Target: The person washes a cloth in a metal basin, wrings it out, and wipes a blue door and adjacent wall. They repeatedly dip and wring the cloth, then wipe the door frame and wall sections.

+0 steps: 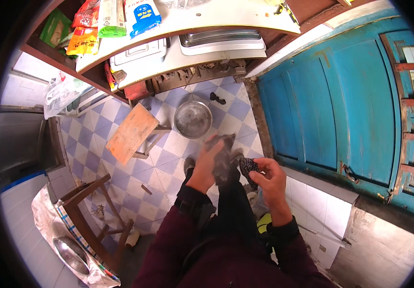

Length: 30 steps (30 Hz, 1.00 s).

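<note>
My left hand point(207, 162) grips a dark grey object point(224, 158), blurred and perhaps a shoe or a cloth; its exact kind cannot be told. To its right, my right hand point(271, 180) pinches a black-and-white speckled knitted or cloth item point(249, 167) between thumb and fingers, with its lower part hanging down. Beyond my hands, a round metal basin point(193, 119) rests on the tiled floor. A small dark crumpled thing point(217, 98) lies on the tiles to the right of the basin.
A wooden stool point(133, 133) stands left of the basin. Shelves point(178, 72) with food packets, trays and tools run along the far side. A blue-green wooden door point(311, 104) is at the right. Lower left are a brown wooden frame point(108, 201) and a metal bowl point(71, 255).
</note>
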{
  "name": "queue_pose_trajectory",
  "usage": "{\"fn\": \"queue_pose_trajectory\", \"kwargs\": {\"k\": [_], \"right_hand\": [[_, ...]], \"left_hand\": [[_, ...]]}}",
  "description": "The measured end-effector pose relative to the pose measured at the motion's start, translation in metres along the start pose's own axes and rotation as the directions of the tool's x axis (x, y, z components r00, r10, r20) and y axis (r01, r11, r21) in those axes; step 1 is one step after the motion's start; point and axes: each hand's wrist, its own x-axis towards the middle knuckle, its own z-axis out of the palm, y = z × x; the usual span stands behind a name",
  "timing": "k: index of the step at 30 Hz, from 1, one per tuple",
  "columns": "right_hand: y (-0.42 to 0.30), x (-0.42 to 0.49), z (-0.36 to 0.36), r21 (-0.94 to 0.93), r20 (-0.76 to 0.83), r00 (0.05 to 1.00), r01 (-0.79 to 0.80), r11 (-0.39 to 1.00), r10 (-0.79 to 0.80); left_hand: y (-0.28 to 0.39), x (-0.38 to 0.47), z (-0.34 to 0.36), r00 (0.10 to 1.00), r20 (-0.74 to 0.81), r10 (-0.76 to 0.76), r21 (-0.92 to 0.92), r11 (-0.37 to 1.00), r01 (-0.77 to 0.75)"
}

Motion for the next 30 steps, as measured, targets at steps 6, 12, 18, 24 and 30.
{"fn": "queue_pose_trajectory", "kwargs": {"k": [6, 12, 18, 24, 30], "right_hand": [[0.024, 0.013, 0.028, -0.195, 0.129, 0.991, -0.013, 0.981, 0.039], [0.040, 0.009, 0.048, -0.270, 0.088, 0.985, -0.117, 0.956, 0.146], [0.028, 0.019, 0.026, -0.120, -0.097, 0.993, -0.081, 0.990, 0.069], [0.010, 0.025, 0.022, 0.114, 0.002, 0.996, -0.092, 0.989, 0.092], [-0.009, 0.049, -0.033, 0.366, -0.424, 0.906, 0.159, 0.917, 0.013]], "left_hand": [[-0.017, -0.005, -0.067, 0.973, 0.020, -0.231, -0.172, 0.958, 0.231], [-0.026, 0.002, -0.073, 0.987, 0.014, -0.158, 0.127, 0.980, 0.155], [-0.001, 0.009, -0.076, 0.996, -0.062, -0.057, -0.001, 0.998, 0.058], [-0.012, 0.010, -0.044, 0.989, -0.011, -0.146, 0.322, 0.936, 0.142], [-0.021, 0.022, -0.051, 0.995, -0.097, -0.005, 0.090, 0.996, 0.014]]}}
